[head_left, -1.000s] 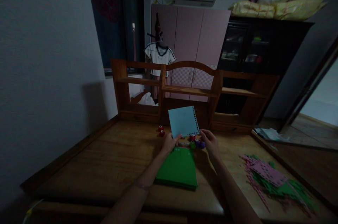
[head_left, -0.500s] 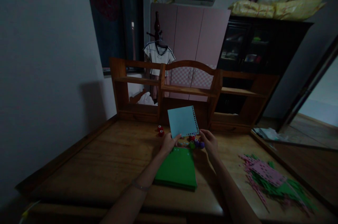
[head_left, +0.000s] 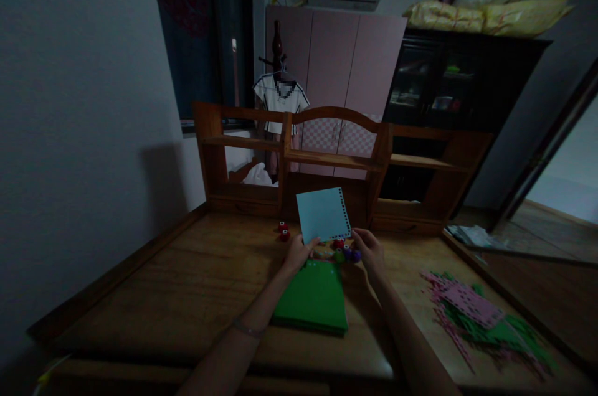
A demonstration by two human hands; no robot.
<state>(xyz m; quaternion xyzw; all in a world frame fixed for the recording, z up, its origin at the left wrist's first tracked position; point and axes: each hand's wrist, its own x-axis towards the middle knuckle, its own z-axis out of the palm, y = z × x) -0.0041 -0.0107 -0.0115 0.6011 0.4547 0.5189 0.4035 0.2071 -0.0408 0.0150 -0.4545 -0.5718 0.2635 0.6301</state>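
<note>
Dim room, seen from head height: a broad wooden desk (head_left: 177, 284) with a low wooden shelf unit (head_left: 336, 159) along its far edge, pink wardrobe doors and a dark glass-fronted cabinet behind.

At centre, a pale blue square paper sheet with a row of punched holes down its right edge (head_left: 323, 214) is held upright above the desk. The left hand (head_left: 298, 253) pinches its lower left corner, fingers closed on the paper. The right hand (head_left: 369, 248) is at the lower right corner, fingers curled; whether it grips the sheet itself or one of the small punches beneath cannot be told in this light.

Directly under the sheet lies a cluster of small round craft punches in purple, green and red (head_left: 344, 253); two small red punches (head_left: 283, 231) stand apart to the left. Nearer the person, a flat stack of green paper sheets (head_left: 313, 298) rests on the desk, just below both hands. Well to the right lies a loose heap of pink and green perforated paper strips (head_left: 476, 315).

Judged step: one edge of the blue sheet is already perforated, and the sheet is being positioned or inspected between punchings. The next move would call for a steady left-hand grip while the sheet edge is aligned squarely with a punch.
</note>
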